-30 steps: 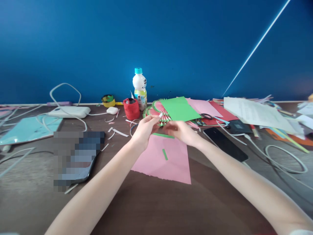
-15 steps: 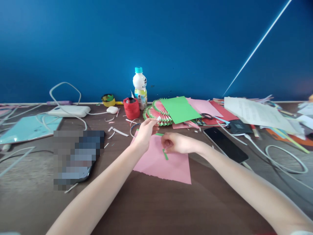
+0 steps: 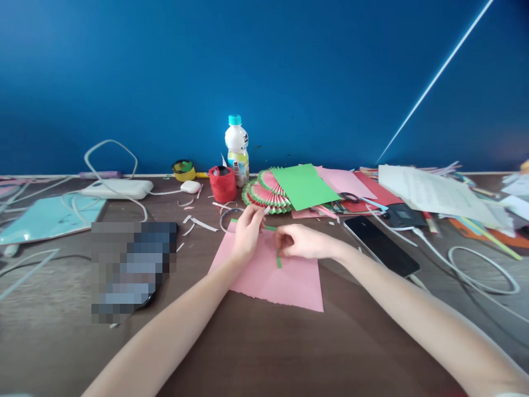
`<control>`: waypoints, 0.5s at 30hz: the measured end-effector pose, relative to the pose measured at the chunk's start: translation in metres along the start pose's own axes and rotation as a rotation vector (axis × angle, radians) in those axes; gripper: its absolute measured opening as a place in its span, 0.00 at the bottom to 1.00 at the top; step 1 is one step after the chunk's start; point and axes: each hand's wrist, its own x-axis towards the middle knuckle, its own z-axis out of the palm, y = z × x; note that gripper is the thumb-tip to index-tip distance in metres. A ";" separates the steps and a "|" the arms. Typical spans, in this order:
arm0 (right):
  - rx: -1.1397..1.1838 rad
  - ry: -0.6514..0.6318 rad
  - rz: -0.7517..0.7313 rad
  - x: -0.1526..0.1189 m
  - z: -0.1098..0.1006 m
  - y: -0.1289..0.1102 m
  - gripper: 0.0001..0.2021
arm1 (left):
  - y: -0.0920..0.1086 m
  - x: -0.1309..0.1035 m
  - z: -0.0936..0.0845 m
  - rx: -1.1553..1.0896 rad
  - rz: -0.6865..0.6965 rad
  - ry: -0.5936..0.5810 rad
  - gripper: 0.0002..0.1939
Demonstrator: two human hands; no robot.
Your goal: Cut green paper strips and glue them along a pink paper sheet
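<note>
Two hands, two phones, one white bottle

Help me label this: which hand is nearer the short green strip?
Right: the right hand is at the short green strip, by its far end; the left hand is farther off, leftward.

The scene is lit by soft, moderately bright light. The blue wall is brightened toward the upper left and darkened toward the right. A greyish sheen is spread over both sides of the desk; a faint shadow is cast right of the pink paper. Fine detail is softened on the left hand and right hand. The left-side smartphone is masked by coarse pixels.
</note>
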 end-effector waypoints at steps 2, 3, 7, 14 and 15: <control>0.067 0.010 0.016 0.001 -0.002 0.003 0.03 | -0.001 0.000 -0.001 -0.006 -0.006 -0.016 0.07; 0.096 0.026 0.020 0.002 -0.003 0.005 0.02 | -0.001 0.000 -0.001 -0.011 -0.008 -0.023 0.08; 0.304 0.275 0.009 0.009 -0.001 0.016 0.04 | 0.003 -0.002 -0.001 -0.028 0.003 -0.020 0.11; 0.826 0.610 0.027 0.019 0.015 0.025 0.11 | 0.006 -0.003 0.000 0.002 0.067 -0.070 0.12; 0.853 0.621 0.021 0.019 0.016 0.025 0.12 | 0.005 -0.002 0.001 0.006 0.083 -0.088 0.11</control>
